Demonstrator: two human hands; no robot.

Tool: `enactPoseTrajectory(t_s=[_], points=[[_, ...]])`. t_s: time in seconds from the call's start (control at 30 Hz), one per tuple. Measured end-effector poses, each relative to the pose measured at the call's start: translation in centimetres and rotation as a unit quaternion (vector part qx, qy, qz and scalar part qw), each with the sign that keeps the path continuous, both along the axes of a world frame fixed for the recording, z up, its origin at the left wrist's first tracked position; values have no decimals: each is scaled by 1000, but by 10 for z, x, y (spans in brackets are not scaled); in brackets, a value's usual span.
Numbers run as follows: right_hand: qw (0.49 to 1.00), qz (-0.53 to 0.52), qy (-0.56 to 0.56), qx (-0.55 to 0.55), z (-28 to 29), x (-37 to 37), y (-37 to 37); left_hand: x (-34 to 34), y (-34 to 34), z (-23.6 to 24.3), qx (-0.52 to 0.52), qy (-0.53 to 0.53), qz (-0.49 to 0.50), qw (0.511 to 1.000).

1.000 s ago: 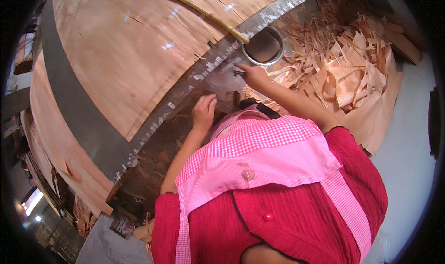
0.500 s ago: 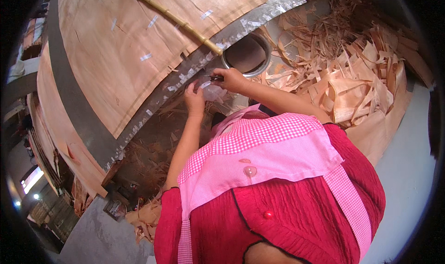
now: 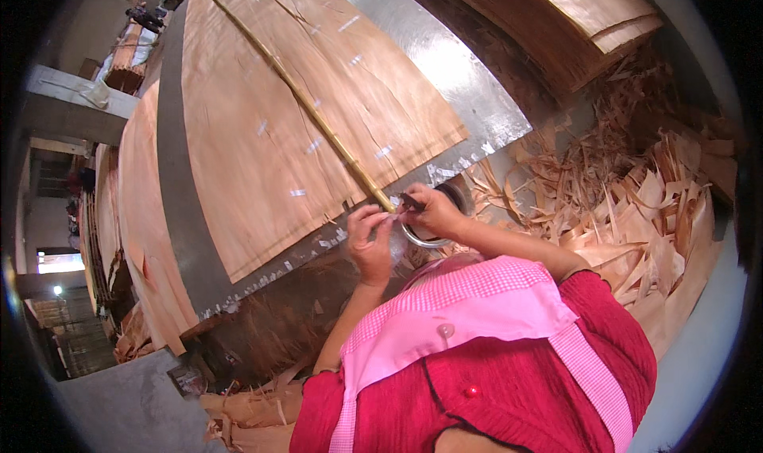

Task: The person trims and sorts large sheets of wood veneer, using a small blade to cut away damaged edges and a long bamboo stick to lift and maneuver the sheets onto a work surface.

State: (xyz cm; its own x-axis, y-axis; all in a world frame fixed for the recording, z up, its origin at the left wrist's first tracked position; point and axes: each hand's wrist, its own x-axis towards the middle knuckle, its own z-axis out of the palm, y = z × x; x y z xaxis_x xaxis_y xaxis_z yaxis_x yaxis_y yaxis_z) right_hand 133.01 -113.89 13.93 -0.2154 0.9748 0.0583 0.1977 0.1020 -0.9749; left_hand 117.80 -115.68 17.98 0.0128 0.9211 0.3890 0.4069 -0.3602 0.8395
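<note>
Dark slim tool (image 3: 412, 203) is up front at your chest, over the near edge of the table, held in your right grip (image 3: 439, 214), fingers closed round it. Small pale strip (image 3: 396, 218) sits at the tool's tip, between your two hands. Your left grip (image 3: 370, 244) is right there, fingers curled toward the thumb at the strip; too blurred to tell whether they pinch it.

Just past your hands, the near end of a long bamboo stick (image 3: 342, 152); it runs away from you across a thin wood sheet (image 3: 246, 175). Sheet has cracks and short white tape pieces (image 3: 297, 192) on it, and lies on the grey table (image 3: 179, 203), whose near edge is speckled with white bits. Silver-rimmed round container (image 3: 430, 244) next to your right grip, partly hidden behind it.

Further out, right: heap of torn wood scraps (image 3: 636, 242). Upper right: stacked wood sheets (image 3: 592, 24). More scraps (image 3: 254, 412) lower left. You wear a pink checked apron (image 3: 477, 294) over a red top (image 3: 509, 373).
</note>
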Motion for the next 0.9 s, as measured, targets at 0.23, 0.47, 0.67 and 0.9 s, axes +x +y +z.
enactPoseTrajectory(t_s=[0.23,0.47,0.67,0.9], points=[[990,-18,39,-135,10,45,82,-10,138,-87,-40,190,230,954],[961,20,-51,-269,57,86,178,-44,139,-99,-104,197,212,951],[955,93,-81,-270,11,71,327,-44,240,-51,-131,333,214,909],[955,163,-38,-246,-25,-22,461,-39,435,-113,-94,358,293,882]])
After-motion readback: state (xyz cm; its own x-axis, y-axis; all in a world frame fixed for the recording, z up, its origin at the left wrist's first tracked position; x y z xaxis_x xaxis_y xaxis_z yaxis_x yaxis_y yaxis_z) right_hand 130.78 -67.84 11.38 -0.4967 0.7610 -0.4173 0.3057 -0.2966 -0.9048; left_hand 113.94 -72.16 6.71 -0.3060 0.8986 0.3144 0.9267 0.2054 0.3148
